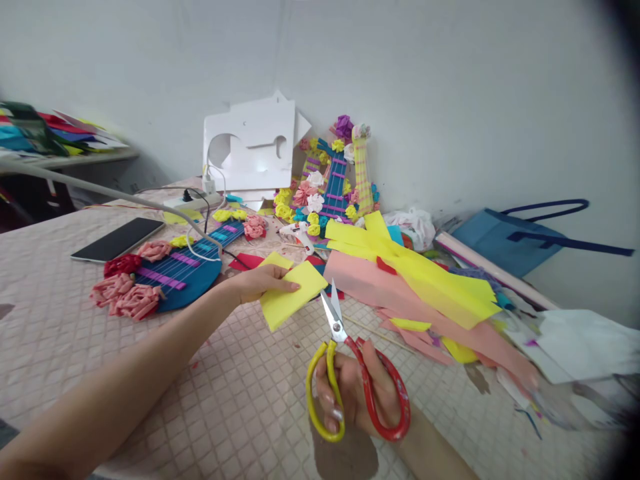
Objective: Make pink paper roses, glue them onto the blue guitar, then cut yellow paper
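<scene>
My left hand (265, 283) pinches a folded piece of yellow paper (293, 293) between thumb and fingers, above the table. To its right, my right hand (353, 390) holds a pair of scissors (336, 327) with one yellow and one red handle. Its fingers pass through the handle loops. The blades stand a little apart, pointing up and away, close to the right edge of the yellow paper with nothing visible between them. Behind the left hand lies a blue guitar-shaped craft (195, 273) with purple strips and pink, red and yellow paper flowers.
Yellow sheets (425, 273) and pink sheets (370, 280) are heaped on the right. A glue gun (299, 235) lies behind the hands. A black tablet-like device (119, 239), white cables, decorated guitars (336, 187) and a blue bag (505, 240) surround the tiled-pattern tabletop (240, 380).
</scene>
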The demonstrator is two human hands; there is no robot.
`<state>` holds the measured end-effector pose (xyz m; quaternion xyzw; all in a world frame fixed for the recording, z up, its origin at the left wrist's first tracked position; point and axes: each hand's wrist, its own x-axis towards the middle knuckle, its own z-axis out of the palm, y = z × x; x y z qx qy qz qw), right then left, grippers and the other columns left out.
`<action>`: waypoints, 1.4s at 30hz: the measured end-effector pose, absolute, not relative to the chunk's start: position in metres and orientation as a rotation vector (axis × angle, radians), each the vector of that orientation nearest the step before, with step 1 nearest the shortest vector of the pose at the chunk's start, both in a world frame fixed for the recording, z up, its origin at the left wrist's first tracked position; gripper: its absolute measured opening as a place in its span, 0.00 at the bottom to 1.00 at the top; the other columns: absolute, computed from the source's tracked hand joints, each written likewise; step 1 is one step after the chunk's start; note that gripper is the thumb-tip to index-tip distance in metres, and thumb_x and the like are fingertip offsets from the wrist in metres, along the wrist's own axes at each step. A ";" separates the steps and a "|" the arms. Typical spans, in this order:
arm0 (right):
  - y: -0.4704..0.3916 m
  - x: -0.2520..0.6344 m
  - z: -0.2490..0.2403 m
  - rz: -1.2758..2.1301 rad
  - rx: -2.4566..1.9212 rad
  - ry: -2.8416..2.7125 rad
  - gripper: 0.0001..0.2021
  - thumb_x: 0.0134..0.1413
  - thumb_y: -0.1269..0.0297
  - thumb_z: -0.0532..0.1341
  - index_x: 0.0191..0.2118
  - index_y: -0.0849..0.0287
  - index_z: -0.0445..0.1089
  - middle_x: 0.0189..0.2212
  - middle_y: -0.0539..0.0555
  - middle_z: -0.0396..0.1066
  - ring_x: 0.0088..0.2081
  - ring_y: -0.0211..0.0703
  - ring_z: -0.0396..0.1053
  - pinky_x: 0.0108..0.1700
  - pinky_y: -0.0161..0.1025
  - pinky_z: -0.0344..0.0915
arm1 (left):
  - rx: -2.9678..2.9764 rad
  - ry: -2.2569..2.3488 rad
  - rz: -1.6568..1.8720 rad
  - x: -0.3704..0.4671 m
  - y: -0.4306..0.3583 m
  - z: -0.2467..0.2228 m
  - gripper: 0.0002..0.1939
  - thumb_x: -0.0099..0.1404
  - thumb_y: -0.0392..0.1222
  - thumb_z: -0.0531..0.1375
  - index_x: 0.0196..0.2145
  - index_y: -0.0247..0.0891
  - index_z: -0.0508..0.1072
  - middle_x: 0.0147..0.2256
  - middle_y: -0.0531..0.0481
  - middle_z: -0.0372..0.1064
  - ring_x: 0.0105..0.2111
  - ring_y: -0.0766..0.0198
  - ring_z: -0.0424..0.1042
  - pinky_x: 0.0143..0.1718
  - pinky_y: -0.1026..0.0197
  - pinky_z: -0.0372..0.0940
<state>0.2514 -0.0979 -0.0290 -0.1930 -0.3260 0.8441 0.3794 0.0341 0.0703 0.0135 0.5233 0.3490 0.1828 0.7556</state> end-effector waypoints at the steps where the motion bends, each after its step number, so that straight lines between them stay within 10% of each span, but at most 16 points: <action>1: -0.098 0.252 -0.029 2.161 -0.494 -0.829 0.39 0.48 0.28 0.45 0.39 0.64 0.67 0.26 0.52 0.63 0.23 0.37 0.62 0.27 0.38 0.62 | 1.152 0.758 0.392 0.034 0.069 0.014 0.19 0.48 0.44 0.71 0.36 0.31 0.77 0.33 0.45 0.77 0.27 0.65 0.74 0.32 0.65 0.67; 42: -0.098 0.251 -0.018 2.209 -0.405 -0.774 0.40 0.49 0.27 0.38 0.36 0.62 0.64 0.20 0.47 0.58 0.18 0.32 0.53 0.20 0.32 0.55 | 1.312 0.668 0.304 0.030 0.070 0.014 0.23 0.45 0.44 0.72 0.39 0.33 0.75 0.35 0.46 0.77 0.28 0.63 0.75 0.33 0.63 0.70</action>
